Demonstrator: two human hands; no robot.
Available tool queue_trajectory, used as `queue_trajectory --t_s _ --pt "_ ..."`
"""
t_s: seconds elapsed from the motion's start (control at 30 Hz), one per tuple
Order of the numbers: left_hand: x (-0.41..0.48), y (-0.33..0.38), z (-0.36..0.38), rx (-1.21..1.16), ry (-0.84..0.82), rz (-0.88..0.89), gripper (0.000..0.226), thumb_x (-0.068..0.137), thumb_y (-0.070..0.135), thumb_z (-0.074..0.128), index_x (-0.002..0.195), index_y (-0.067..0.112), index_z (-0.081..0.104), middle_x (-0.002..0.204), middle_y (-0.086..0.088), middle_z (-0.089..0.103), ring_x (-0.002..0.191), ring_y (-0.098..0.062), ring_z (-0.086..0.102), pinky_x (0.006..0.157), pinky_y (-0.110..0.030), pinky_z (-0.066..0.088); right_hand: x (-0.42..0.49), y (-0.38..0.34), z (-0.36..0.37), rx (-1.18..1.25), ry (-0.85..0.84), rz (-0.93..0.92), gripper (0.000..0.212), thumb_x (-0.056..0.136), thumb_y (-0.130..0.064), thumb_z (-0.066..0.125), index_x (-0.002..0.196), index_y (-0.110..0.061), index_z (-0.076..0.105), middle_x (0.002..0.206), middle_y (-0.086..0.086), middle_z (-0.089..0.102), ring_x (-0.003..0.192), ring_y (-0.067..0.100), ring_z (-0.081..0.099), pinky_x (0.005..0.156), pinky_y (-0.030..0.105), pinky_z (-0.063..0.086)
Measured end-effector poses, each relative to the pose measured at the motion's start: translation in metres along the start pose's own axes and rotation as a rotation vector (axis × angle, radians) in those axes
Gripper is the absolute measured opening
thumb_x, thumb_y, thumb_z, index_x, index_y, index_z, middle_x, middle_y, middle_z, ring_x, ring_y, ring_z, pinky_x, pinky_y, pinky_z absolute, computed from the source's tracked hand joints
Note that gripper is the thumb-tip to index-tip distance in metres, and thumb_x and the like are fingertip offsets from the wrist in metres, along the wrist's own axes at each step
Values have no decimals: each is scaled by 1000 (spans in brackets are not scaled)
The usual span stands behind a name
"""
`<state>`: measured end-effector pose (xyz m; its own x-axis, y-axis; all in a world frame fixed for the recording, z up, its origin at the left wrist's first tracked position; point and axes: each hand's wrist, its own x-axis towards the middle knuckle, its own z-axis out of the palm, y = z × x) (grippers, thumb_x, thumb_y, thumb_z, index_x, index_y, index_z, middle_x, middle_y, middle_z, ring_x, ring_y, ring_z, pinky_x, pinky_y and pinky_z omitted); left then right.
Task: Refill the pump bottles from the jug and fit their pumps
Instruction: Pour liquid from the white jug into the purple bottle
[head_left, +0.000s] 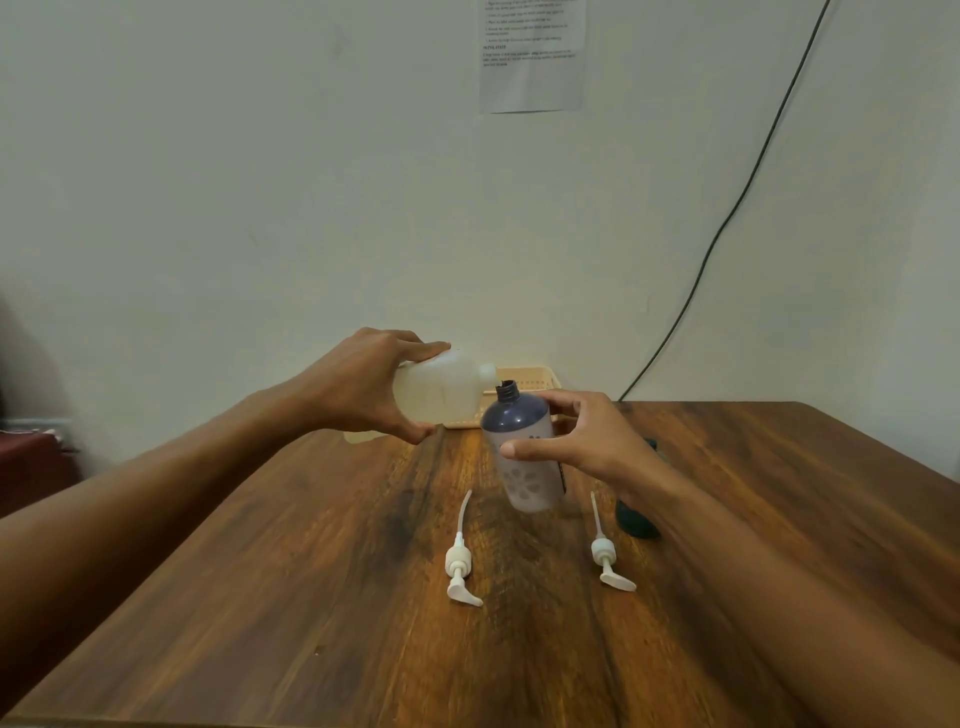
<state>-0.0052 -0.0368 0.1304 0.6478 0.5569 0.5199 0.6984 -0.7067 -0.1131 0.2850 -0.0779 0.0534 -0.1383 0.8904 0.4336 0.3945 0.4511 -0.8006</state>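
My left hand (371, 382) grips a translucent jug (447, 392) tipped on its side, its white spout right at the open black neck of a dark purple bottle (524, 452). My right hand (582, 436) holds that bottle, tilted and lifted off the wooden table (311, 597). Two white pumps lie flat on the table: one (460, 564) in front of the bottle to the left, the other (608, 556) to the right. A second dark bottle (636, 522) lies mostly hidden behind my right wrist.
A beige plastic basket (535, 382) stands at the table's back edge against the wall, behind the jug. A black cable (727, 223) runs down the wall to the table's far right. A printed sheet (532, 54) hangs on the wall.
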Motion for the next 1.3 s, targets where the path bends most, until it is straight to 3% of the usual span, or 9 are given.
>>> queue_trajectory --t_s 0.23,0.4,0.57,0.8,0.97,1.13,1.3 --pt "0 0 -1 2 -1 -3 99 65 63 83 151 29 47 120 9 63 99 -9 57 75 -9 40 0 -2 0 5 -6 -1 57 54 -59 94 105 -51 69 106 -30 75 99 -5 70 79 19 61" --pt "0 -1 -1 3 -5 -8 100 65 63 83 151 29 46 122 9 63 101 -9 57 79 -13 44 0 -1 1 -8 6 -2 63 57 -56 95 114 -45 71 114 -17 77 107 7 71 89 32 63" --pt "1 -1 0 4 -7 -12 101 65 62 85 152 28 45 125 8 62 102 -10 57 80 -13 45 0 -1 0 -17 9 -2 54 61 -51 96 108 -49 70 112 -18 76 106 7 71 89 32 63" --pt "1 1 -1 10 -7 -5 101 66 62 85 152 28 45 124 7 63 103 -11 58 82 -16 48 -1 -2 0 -18 0 -4 67 55 -59 93 116 -44 69 116 -15 75 108 9 70 90 35 63" --pt "1 1 -1 21 -9 -14 101 66 62 85 152 29 45 124 7 62 103 -11 58 86 -19 50 -1 -1 0 -5 0 1 57 56 -58 94 107 -49 69 109 -23 76 104 6 72 82 25 62" --pt "2 0 -1 28 -3 -4 100 66 64 83 152 29 45 125 8 62 103 -10 57 85 -18 49 -1 -1 0 4 -1 -3 61 52 -64 93 106 -51 69 107 -27 75 101 1 71 82 24 62" --pt "1 -2 -2 24 -6 -1 100 66 63 83 152 28 45 125 8 62 103 -9 58 86 -19 50 0 -2 1 4 -3 -8 61 55 -60 94 109 -48 69 112 -20 76 105 6 71 84 26 62"
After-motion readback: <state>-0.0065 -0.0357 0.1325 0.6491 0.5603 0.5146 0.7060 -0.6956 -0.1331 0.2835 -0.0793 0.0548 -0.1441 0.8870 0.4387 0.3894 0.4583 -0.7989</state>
